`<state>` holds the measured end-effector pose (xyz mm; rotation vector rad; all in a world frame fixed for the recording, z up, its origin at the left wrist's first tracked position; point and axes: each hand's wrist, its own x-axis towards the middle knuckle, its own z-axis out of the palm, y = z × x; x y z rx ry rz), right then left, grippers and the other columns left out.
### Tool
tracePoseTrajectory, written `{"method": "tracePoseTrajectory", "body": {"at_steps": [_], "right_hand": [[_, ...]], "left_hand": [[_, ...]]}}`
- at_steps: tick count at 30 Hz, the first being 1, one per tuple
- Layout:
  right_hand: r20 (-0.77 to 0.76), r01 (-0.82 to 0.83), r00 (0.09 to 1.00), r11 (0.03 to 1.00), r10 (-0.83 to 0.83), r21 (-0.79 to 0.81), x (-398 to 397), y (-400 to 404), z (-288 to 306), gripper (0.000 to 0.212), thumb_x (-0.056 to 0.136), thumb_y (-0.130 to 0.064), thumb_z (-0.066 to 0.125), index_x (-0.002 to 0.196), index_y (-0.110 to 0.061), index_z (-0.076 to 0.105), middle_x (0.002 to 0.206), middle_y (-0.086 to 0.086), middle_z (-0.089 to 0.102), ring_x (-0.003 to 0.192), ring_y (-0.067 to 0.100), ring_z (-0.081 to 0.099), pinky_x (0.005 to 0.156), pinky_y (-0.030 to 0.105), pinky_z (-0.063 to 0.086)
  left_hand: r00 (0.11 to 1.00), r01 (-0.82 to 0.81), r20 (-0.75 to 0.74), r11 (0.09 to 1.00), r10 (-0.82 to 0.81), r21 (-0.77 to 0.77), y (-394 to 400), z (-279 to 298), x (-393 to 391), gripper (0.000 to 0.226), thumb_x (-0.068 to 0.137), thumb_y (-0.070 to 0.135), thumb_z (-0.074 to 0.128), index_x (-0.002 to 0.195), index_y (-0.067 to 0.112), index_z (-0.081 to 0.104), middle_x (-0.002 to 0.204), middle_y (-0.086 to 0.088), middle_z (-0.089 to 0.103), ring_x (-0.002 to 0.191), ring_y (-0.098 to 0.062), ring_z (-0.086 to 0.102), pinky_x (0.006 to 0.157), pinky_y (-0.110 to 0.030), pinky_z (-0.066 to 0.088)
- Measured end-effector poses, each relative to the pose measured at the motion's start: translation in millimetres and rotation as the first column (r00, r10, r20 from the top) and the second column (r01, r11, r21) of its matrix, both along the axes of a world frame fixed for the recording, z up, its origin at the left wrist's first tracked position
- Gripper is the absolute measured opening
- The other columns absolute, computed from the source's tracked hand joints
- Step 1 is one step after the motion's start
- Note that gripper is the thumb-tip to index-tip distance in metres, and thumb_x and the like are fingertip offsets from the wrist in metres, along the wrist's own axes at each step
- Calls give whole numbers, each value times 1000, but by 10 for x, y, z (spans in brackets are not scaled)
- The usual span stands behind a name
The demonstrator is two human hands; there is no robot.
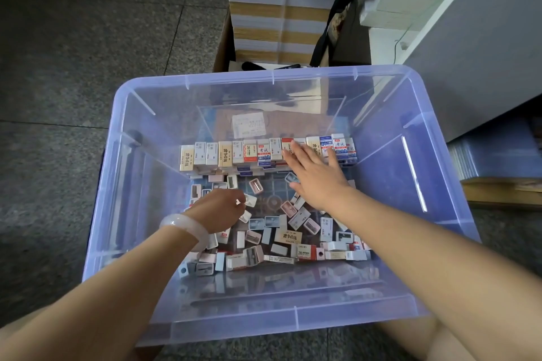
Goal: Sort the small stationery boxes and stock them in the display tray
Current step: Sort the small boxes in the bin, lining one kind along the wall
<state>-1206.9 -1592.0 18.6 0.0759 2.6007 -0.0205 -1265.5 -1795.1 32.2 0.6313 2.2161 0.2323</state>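
Clear plastic bin (410,138) sits on grey tile floor (73,67), walls tall on all sides. Left hand (218,209), white bangle (183,227) on the wrist, is down near the bin's left wall, fingers curled, pinching a small white box (249,200) from the loose pile (281,237). That pile covers the near half of the bin bottom, wall to wall; a bare patch of floor shows mid-bin. Row of upright boxes (234,154) lines the far wall, tight edge to edge. Right hand (318,176) lies flat, fingers spread, fingertips pressing the row's right part, holding nothing. Stacked cartons (278,17) stand beyond the far rim; grey cabinet (484,53) is close off the far-right corner.
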Motion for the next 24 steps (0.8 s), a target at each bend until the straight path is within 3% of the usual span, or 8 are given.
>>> {"method": "tracePoseTrajectory", "body": {"at_steps": [2,5,8,12,14,19,21,24], "right_hand": [[0,-3,1000,1000,3,17,-28,-5,19,67,100,-43,29,148,-23,-13,157,2,-17,145,21,-11,113,55,-3],[-52,18,998,994,-24,-108,7,-25,81,65,100,-37,34,150,-25,-6,158,3,-12,145,20,-7,114,49,-5],[-141,-50,990,971,17,-235,126,-28,187,57,100,-28,35,150,-23,9,158,2,8,144,19,8,116,41,7],[136,-68,983,925,127,-374,250,60,217,38,97,-23,42,134,-15,47,129,6,52,121,24,49,97,38,43],[224,-107,956,937,189,-332,272,105,202,33,94,-21,47,126,-15,53,118,6,56,110,23,54,90,39,47],[236,-173,940,940,247,-293,230,-8,142,4,89,-19,52,90,-16,54,93,4,56,87,22,57,73,35,51],[358,-201,882,933,305,-299,242,-127,136,12,91,-23,53,93,-11,56,92,5,56,82,22,54,72,31,48],[467,-208,828,943,311,-259,306,-312,60,33,96,-22,48,121,-3,55,108,7,55,81,23,47,62,25,40]], "left_hand": [[999,5,-47,1000,-6,-1,-17,26,11,31,100,23,38,128,17,52,119,-8,61,94,-22,62,84,-36,52],[992,35,-121,995,-24,88,-43,73,29,33,98,22,44,130,18,50,121,-7,61,103,-23,60,86,-33,50],[999,27,-31,959,-20,281,-12,146,29,40,93,22,57,133,16,50,123,0,58,111,-16,55,93,-24,43],[997,-54,77,924,27,378,31,218,-3,45,85,22,68,127,20,52,105,13,52,102,-8,52,86,-14,43],[997,-32,80,934,4,355,11,224,-23,50,83,23,70,129,19,51,105,11,51,101,-5,50,83,-8,40],[992,71,83,953,-100,295,9,267,-28,59,83,24,70,136,17,45,114,8,50,106,-5,47,93,-18,40],[989,97,84,956,-125,276,9,267,-25,59,84,25,69,137,19,44,117,6,51,107,-6,47,92,-17,38],[987,116,76,958,-141,264,11,257,-17,59,84,25,69,137,20,44,121,2,54,107,-6,47,90,-16,38]]}}
